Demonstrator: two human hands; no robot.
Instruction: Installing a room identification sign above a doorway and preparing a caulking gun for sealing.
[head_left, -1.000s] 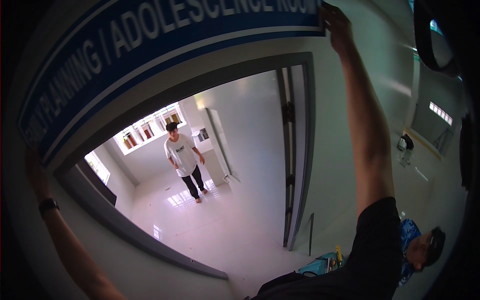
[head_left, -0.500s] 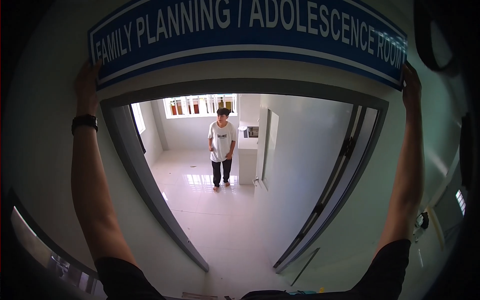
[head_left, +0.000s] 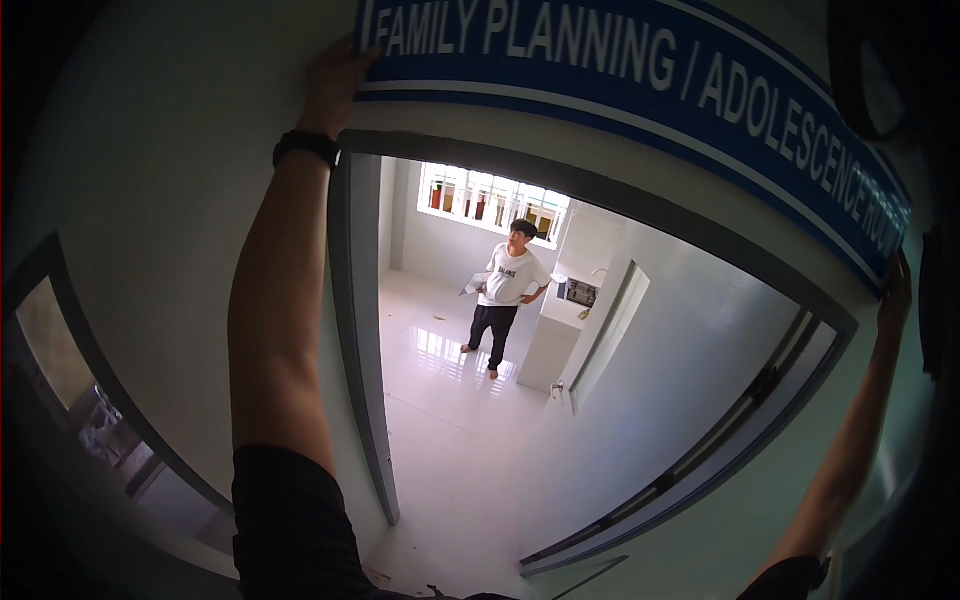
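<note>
Above the door frame (head_left: 362, 300), the sign (head_left: 640, 82) is held at its ends by left hand (head_left: 335, 85) and right hand (head_left: 896, 292), seemingly for positioning, with levelling likely needed.

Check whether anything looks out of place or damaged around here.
Yes: a brownish speck, too small to identify, stands out on the shiny pale floor, left of the white-shirted person. The blue sign shows no clear damage.
</note>
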